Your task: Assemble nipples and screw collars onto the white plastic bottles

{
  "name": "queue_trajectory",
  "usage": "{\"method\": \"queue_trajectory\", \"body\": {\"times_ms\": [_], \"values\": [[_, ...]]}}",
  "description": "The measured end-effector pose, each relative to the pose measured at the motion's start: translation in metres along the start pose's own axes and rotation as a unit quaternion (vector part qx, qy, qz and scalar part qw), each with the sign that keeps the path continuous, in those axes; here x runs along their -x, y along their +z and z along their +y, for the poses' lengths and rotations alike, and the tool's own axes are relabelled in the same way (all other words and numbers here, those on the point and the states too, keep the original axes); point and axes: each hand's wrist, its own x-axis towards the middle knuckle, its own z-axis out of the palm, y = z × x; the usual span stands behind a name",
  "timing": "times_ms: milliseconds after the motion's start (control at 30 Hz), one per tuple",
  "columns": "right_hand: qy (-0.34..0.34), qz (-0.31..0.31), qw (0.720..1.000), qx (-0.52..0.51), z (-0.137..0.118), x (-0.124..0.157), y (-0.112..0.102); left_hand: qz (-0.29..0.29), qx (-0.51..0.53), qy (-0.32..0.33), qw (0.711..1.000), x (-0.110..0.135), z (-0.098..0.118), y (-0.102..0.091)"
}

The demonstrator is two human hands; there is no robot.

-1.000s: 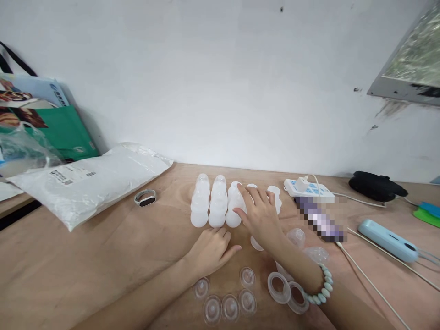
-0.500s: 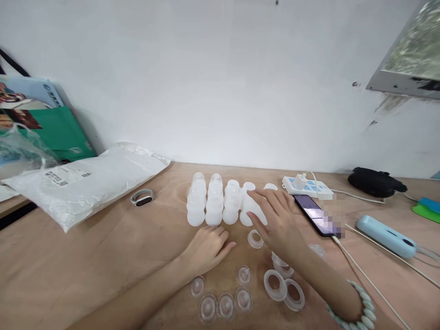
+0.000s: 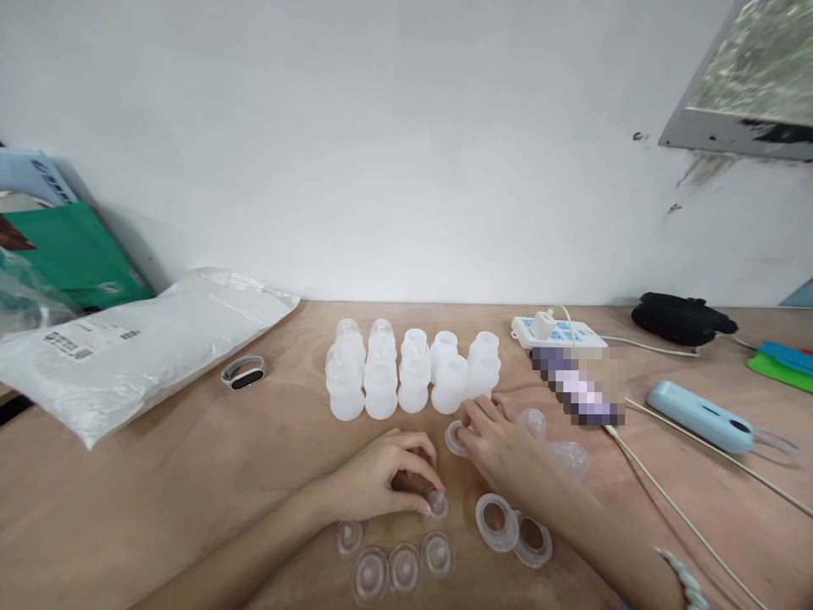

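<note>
My left hand [image 3: 389,476] pinches the tip of a clear bottle nipple [image 3: 438,505] between thumb and fingers, low over the table. My right hand [image 3: 499,436] has its fingers curled down on a translucent ring [image 3: 455,438], which lies just in front of the bottles. Several frosted white bottles [image 3: 381,398] with bulging sides stand in two rows behind the hands. Those on the left carry clear domed tops [image 3: 347,330]; some on the right have open mouths [image 3: 486,339]. More nipples [image 3: 405,568] lie below my left hand, and two more rings [image 3: 497,523] lie below my right wrist.
Clear domed caps [image 3: 572,459] lie beside my right forearm. To the right are a blurred-out phone [image 3: 577,388] on a cable, a power strip [image 3: 559,335], a light blue device [image 3: 699,417] and a black pouch [image 3: 683,322]. A wristband [image 3: 243,373] and a white parcel [image 3: 152,339] lie left.
My right hand has come down from the bottles to the ring. My left hand has gone from resting by the bottles to pinching a nipple. The view has shifted slightly.
</note>
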Motion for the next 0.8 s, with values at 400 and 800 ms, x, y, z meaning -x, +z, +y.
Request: {"method": "queue_trajectory", "body": {"times_ms": [400,800], "values": [[-0.020,-0.019,0.973,-0.230,-0.018,0.000,-0.016,0.082,-0.002,-0.037,0.996,-0.001,-0.010,0.004],[-0.035,0.054,0.985,-0.158,-0.027,-0.002,0.009,0.050,-0.062,-0.012,0.997,-0.001,-0.006,0.004]]}}
